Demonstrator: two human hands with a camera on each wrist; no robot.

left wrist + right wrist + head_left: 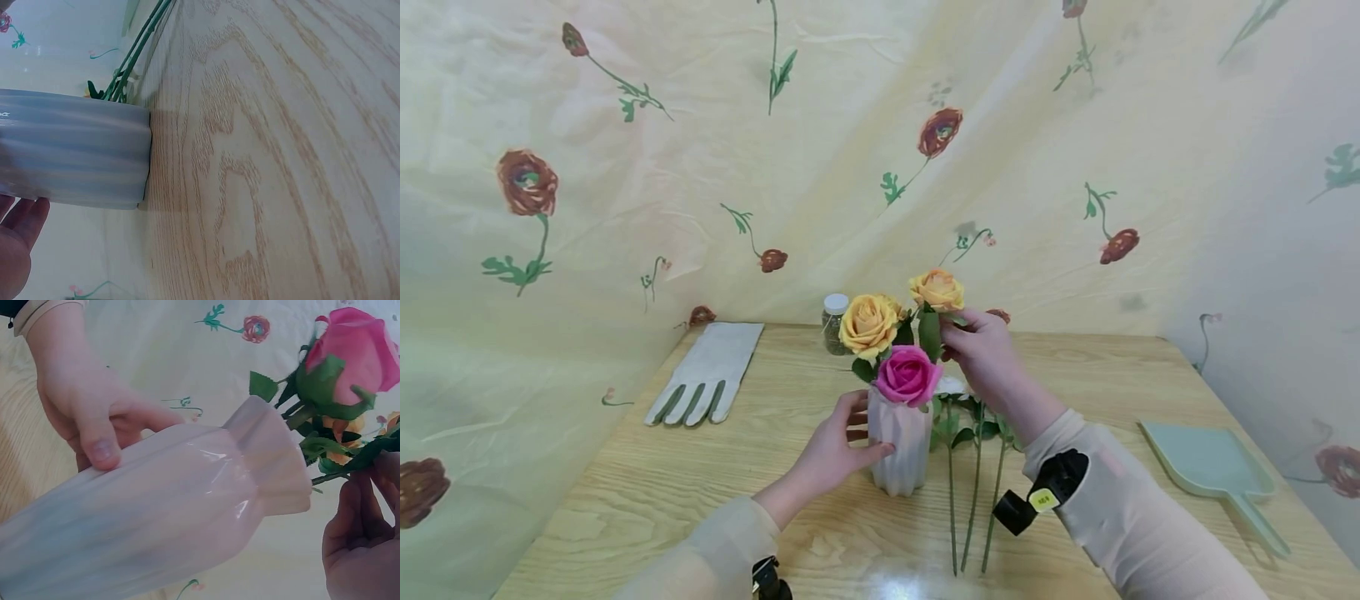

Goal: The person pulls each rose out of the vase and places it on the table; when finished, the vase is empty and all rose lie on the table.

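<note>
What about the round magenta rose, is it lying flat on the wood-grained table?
No, the magenta rose stands in the pale, glossy, fluted vase.

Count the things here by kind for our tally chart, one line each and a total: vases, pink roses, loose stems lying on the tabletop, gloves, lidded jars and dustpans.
Vase: 1
Pink rose: 1
Loose stems: 3
Glove: 1
Lidded jar: 1
Dustpan: 1
Total: 8
</note>
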